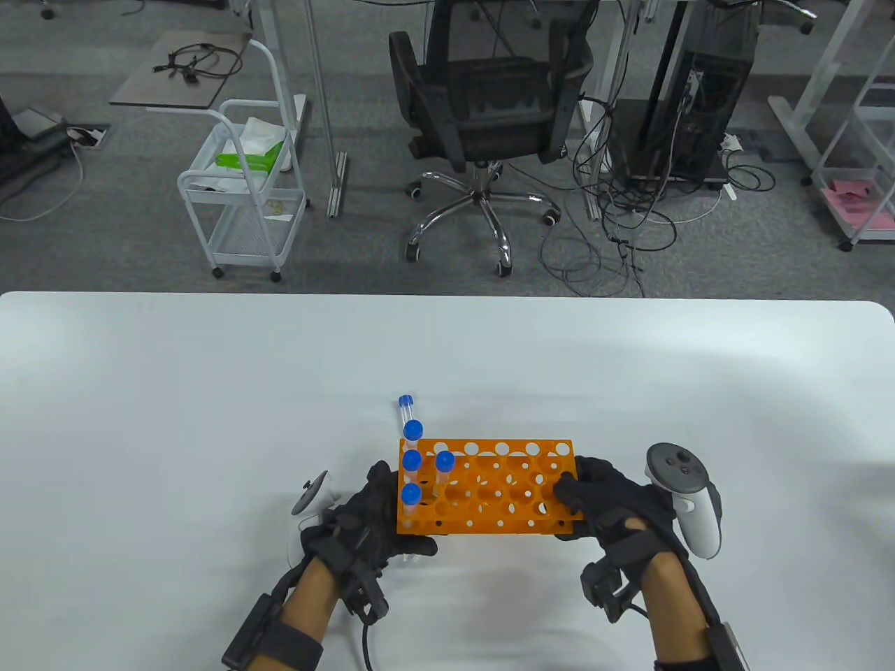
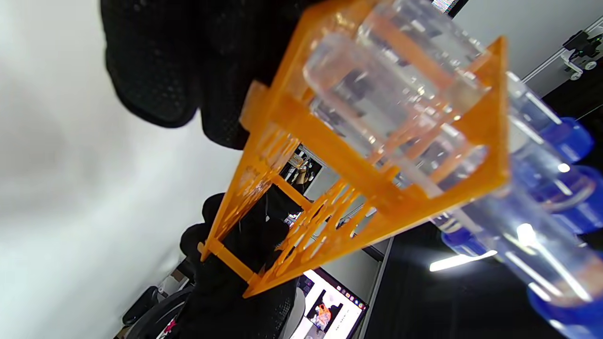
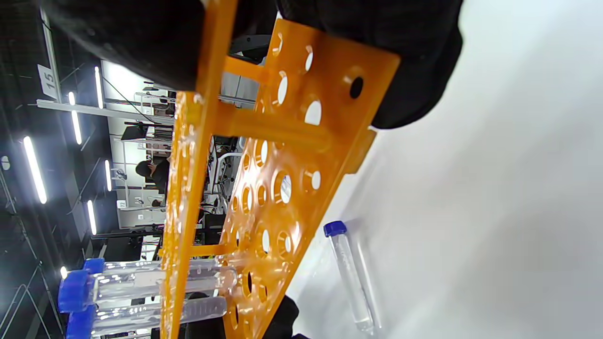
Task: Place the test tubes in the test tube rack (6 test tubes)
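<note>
We see a big white table (image 1: 210, 419). All the places here are told from the orange rack (image 1: 500, 500), which is near the table's front edge, close to the person.

Past the table, far behind the rack, a black office chair (image 1: 482, 105) stands on the grey floor. Behind the rack and off to the left is a small white cart (image 1: 241, 210) with wheels. Behind the rack and to the right we see a dark computer tower (image 1: 689, 105) with many loose cables near it.

The rack has lots of round holes in its top. Both hands have hold of it. The left hand (image 1: 363, 517) is in a black glove and grips the rack's left end, with its fingers curled around the edge. The right hand (image 1: 608, 500) grips the rack's right end, and its fingers are bent over the top corner. In the wrist views the rack looks lifted a bit off the table, but we cannot tell for sure.

Four test tubes with blue caps (image 1: 412, 465) stand in holes at the left end of the rack. They are see-through. One more test tube (image 1: 406, 411) lies flat on the table just behind the rack's left back corner. It is not in any hole.
</note>
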`<state>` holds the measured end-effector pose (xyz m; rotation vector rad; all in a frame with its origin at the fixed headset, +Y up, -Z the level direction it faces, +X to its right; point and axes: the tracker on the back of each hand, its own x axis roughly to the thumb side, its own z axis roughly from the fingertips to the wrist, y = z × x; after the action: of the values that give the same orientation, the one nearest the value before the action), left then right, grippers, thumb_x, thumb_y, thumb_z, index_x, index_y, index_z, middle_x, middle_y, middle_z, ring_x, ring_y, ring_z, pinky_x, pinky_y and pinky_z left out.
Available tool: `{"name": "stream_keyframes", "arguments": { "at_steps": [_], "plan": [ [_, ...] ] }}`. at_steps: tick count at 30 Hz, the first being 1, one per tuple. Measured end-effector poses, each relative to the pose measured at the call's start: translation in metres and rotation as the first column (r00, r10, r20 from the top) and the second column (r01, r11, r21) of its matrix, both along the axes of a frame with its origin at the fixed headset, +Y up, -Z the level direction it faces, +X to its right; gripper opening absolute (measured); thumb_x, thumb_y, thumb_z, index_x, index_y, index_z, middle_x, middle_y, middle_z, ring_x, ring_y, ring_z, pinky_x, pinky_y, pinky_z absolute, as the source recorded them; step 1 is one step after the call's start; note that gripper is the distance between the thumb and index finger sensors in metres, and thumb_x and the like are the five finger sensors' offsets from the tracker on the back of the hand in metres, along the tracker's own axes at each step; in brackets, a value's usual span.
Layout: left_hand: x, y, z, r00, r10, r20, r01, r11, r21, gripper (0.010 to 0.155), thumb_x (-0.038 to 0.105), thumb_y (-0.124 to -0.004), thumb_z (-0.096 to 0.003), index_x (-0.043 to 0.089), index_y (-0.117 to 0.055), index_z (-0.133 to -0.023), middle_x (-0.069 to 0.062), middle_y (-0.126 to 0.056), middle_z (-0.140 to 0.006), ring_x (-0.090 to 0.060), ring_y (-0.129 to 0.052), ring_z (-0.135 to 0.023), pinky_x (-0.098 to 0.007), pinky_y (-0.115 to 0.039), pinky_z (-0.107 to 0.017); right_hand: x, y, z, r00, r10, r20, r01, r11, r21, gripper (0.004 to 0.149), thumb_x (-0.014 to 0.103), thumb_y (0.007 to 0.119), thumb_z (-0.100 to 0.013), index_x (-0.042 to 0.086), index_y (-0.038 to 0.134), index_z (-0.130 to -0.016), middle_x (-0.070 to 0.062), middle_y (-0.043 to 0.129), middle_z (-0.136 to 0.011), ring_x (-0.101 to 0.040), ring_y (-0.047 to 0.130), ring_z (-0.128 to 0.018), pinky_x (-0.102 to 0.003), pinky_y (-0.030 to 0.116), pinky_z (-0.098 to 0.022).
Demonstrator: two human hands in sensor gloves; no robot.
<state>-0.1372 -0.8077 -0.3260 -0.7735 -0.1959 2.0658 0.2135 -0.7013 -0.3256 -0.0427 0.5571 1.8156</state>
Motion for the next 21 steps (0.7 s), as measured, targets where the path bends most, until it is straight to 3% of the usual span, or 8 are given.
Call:
{"name": "stream_keyframes", "arguments": {
  "at_steps": [12,21],
  "plan": [
    [-0.004,-0.002,0.000,0.997,0.065,-0.046,-0.065,0.998,0.009,0.065,0.055,-0.047,-0.0487,0.020,-0.059,-0.103,-0.017,-0.087,-0.093,-0.032,-0.103,-0.070,-0.045,-0.092,-0.043,-0.011,0.003,0.003,1.000,0.009,-0.006,-0.009,1.000,0.014,0.061,0.049,0.077,-0.049,0.018,0.049,-0.094,-0.015,0.037,-0.113,-0.040,0.083,-0.090,-0.047,0.086,-0.058],
    [-0.010,0.002,-0.005,0.996,0.047,-0.080,-0.045,0.998,0.037,0.064,0.052,-0.050,-0.0493,0.017,-0.057,-0.102,-0.020,-0.088,-0.089,-0.034,-0.104,-0.066,-0.045,-0.093,-0.040,-0.017,0.002,-0.005,0.995,0.040,-0.096,-0.044,0.998,-0.033,0.066,0.054,0.071,-0.051,0.022,0.042,-0.101,-0.012,0.030,-0.115,-0.037,0.076,-0.097,-0.049,0.078,-0.065]
  ]
}}
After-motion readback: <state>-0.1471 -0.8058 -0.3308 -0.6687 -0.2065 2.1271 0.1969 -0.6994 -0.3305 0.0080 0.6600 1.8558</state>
